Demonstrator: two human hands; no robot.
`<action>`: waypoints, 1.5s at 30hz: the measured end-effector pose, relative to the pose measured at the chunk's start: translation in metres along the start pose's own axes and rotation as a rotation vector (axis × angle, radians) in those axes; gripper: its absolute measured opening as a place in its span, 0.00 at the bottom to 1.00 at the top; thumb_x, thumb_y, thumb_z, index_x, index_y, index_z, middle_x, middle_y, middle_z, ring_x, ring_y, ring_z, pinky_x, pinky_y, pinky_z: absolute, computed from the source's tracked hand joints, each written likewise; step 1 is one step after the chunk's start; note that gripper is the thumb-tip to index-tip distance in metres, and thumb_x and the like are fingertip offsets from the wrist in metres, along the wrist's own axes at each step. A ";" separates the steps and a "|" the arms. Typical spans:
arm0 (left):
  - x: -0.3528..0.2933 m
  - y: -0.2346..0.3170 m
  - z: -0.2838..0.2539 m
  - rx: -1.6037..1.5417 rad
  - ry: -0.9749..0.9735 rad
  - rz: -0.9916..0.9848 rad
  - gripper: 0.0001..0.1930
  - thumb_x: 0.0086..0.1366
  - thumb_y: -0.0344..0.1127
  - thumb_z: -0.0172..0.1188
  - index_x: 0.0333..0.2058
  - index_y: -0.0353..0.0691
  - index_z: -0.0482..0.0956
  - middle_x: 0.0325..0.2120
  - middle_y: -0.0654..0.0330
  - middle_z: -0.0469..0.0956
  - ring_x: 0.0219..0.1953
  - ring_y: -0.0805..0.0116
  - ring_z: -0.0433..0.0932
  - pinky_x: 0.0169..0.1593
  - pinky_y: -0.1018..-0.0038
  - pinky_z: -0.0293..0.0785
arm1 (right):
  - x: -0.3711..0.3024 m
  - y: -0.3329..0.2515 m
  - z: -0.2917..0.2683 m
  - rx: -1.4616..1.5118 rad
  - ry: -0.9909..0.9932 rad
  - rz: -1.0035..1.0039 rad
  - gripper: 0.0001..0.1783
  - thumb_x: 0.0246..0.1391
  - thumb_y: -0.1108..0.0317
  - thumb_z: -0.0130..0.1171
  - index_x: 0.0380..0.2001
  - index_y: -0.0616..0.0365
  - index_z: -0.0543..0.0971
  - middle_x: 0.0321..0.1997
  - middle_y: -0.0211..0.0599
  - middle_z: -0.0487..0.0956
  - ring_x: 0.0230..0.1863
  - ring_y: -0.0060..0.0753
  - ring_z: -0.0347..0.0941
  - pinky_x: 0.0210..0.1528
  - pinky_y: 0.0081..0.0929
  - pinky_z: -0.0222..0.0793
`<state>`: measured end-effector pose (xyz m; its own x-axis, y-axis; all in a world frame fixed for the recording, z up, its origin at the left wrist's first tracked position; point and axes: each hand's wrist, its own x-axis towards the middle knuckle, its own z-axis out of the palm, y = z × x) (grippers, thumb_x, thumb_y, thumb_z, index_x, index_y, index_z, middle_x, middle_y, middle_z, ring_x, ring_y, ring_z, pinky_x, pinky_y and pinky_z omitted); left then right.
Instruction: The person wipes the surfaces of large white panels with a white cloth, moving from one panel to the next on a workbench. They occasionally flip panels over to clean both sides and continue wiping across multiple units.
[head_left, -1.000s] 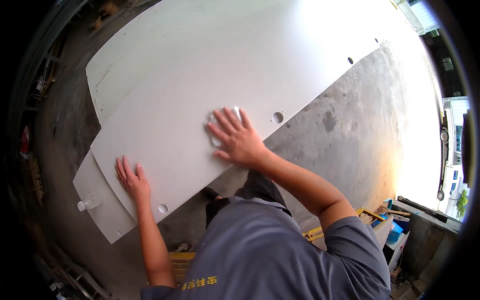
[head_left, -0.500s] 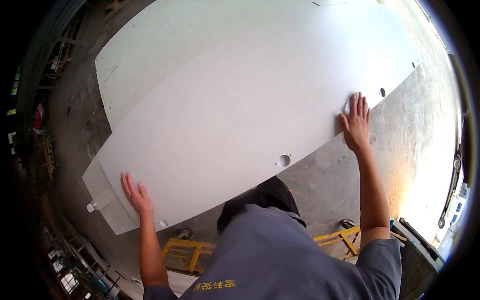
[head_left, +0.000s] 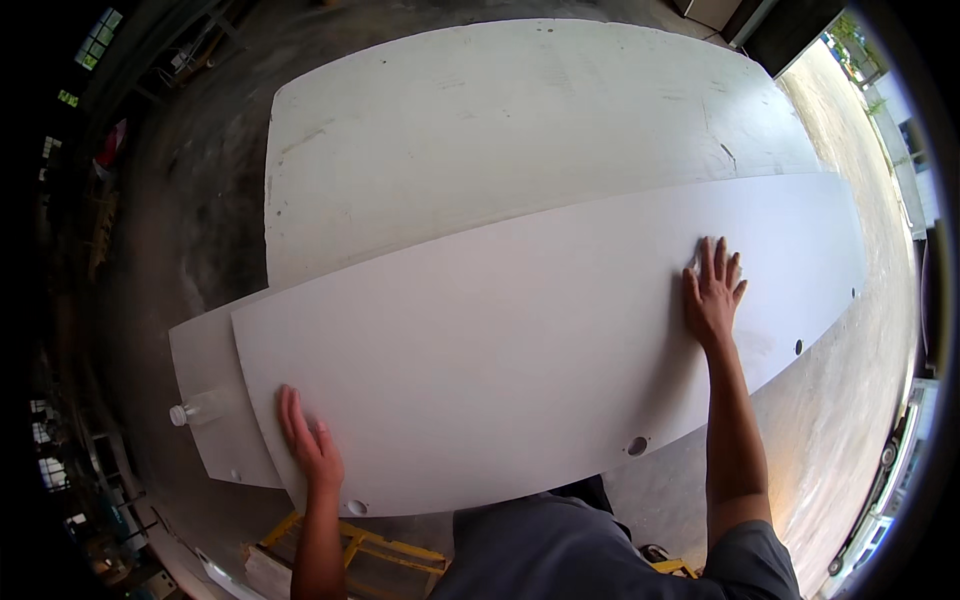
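Note:
A long, smooth white panel (head_left: 520, 330) with round holes along its near edge stretches across in front of me. My right hand (head_left: 712, 300) lies flat on its right part, fingers spread. A small pale, thin piece, perhaps a cloth, shows partly under those fingers; most of it is hidden. Near the panel's left end, my left hand (head_left: 312, 440) rests on the surface with its fingers straight, close to a round hole (head_left: 357, 508).
Beneath the panel is a larger, scuffed white board (head_left: 520, 110). On a pale sheet (head_left: 240, 455) sticking out at the left lies a clear capped bottle (head_left: 200, 408). Yellow metal frames (head_left: 395, 552) stand low in front of me. Grey concrete floor (head_left: 190, 190) surrounds everything.
The view has shifted, showing more of the far board. My right hand has slid across the panel, away from the near edge. My left hand stays near the left end.

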<state>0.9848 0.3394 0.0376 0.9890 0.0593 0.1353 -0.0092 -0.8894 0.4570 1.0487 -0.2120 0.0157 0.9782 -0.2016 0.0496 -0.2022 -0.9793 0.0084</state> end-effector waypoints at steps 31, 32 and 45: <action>0.064 0.325 0.208 0.443 -0.085 -0.052 0.42 0.71 0.48 0.52 0.72 0.28 0.43 0.74 0.42 0.42 0.76 0.46 0.41 0.76 0.54 0.36 | 0.188 0.415 0.032 0.074 0.090 0.187 0.45 0.66 0.39 0.43 0.73 0.63 0.53 0.79 0.48 0.50 0.81 0.47 0.40 0.79 0.46 0.34; 0.066 0.333 0.213 0.448 -0.071 -0.041 0.42 0.71 0.48 0.52 0.72 0.28 0.44 0.74 0.42 0.42 0.76 0.46 0.41 0.76 0.54 0.36 | 0.195 0.448 0.033 0.043 0.088 0.288 0.45 0.66 0.40 0.43 0.73 0.63 0.52 0.79 0.49 0.50 0.81 0.48 0.39 0.79 0.46 0.34; 0.048 0.310 0.215 0.407 -0.006 -0.031 0.36 0.73 0.44 0.47 0.72 0.32 0.48 0.75 0.46 0.45 0.77 0.49 0.43 0.76 0.53 0.37 | 0.182 0.310 0.019 0.157 0.031 -0.276 0.48 0.65 0.35 0.41 0.72 0.66 0.55 0.79 0.50 0.51 0.80 0.48 0.41 0.79 0.45 0.34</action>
<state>1.0614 -0.0306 -0.0038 0.9887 0.0877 0.1216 0.0789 -0.9940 0.0752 1.1649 -0.5522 0.0081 0.9927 0.0707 0.0976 0.0831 -0.9882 -0.1288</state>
